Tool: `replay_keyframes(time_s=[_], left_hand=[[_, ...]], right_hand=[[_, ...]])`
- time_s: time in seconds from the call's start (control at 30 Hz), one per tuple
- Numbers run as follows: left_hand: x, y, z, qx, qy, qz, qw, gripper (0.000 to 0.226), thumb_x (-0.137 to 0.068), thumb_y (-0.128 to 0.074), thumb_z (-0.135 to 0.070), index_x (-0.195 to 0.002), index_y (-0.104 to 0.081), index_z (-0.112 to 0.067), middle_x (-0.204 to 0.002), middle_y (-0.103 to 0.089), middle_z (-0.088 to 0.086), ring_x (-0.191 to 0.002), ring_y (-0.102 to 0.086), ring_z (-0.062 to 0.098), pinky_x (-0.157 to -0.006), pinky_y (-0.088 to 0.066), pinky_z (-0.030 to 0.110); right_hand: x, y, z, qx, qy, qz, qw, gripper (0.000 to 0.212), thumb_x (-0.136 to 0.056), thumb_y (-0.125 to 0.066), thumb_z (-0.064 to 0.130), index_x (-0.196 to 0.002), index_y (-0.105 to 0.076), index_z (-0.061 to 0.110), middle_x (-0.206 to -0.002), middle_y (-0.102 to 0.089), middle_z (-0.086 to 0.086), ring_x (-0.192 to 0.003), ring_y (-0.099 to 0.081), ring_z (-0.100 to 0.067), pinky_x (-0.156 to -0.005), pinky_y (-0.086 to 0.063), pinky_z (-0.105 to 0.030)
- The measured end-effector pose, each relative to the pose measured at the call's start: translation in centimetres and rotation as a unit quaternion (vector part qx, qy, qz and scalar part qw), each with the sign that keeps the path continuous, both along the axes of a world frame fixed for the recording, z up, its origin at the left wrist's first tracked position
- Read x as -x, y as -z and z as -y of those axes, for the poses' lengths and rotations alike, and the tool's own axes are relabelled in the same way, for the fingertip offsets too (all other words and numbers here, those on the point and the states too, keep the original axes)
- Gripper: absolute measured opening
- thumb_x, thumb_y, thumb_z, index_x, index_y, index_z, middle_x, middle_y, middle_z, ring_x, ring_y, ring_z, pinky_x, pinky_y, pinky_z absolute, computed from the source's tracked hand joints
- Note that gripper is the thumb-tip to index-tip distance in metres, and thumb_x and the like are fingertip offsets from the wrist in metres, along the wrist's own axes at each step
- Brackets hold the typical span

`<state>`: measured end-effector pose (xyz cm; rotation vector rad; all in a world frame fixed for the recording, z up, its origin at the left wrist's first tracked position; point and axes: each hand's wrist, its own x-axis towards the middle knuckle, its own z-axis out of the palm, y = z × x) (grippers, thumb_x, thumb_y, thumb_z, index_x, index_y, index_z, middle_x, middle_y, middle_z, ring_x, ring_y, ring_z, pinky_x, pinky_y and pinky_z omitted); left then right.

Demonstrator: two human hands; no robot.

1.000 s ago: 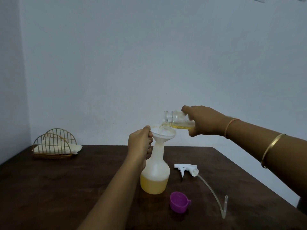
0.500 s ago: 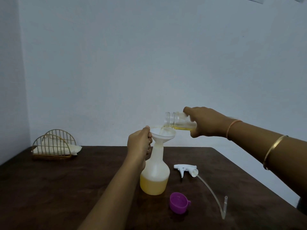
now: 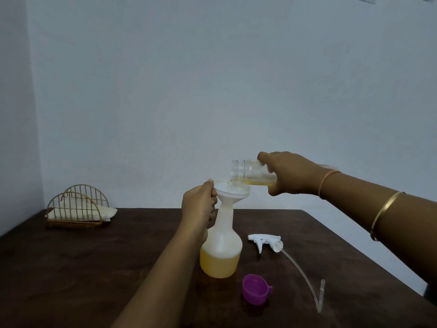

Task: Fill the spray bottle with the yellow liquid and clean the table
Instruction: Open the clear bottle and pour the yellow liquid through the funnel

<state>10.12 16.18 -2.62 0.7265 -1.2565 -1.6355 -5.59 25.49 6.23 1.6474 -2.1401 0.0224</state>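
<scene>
Yellow liquid [image 3: 257, 183] is running from a tipped jar [image 3: 246, 170] into a funnel [image 3: 234, 189]. The right hand [image 3: 290, 174] is wrapping round the jar, holding it on its side so it pours. The left hand [image 3: 198, 204] is pinching the funnel rim to stop it wobbling. The funnel is sitting in the bottle [image 3: 224, 233], which is standing on the table [image 3: 94, 268]. The spray top [image 3: 264, 241] is lying beside it, off for filling.

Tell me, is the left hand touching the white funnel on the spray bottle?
Touching. The head view shows the left hand holding the funnel by its rim, thumb on the edge, atop the spray bottle.
</scene>
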Motion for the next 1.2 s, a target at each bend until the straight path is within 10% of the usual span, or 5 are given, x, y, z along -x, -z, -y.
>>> replay_keyframes(time_s=[1.2], left_hand=[[0.1, 0.2, 0.1, 0.003, -0.006, -0.005, 1.000, 0.034, -0.091, -0.050, -0.024, -0.059, -0.048, -0.013, -0.042, -0.040, -0.007, -0.040, -0.027, 0.008, -0.036, -0.026, 0.017]], right_hand=[[0.8, 0.1, -1.1, 0.003, 0.017, 0.003, 1.000, 0.059, -0.071, -0.073, 0.023, -0.121, -0.042, 0.017, -0.108, -0.057, -0.005, -0.087, -0.050, -0.023, -0.067, -0.040, -0.030]])
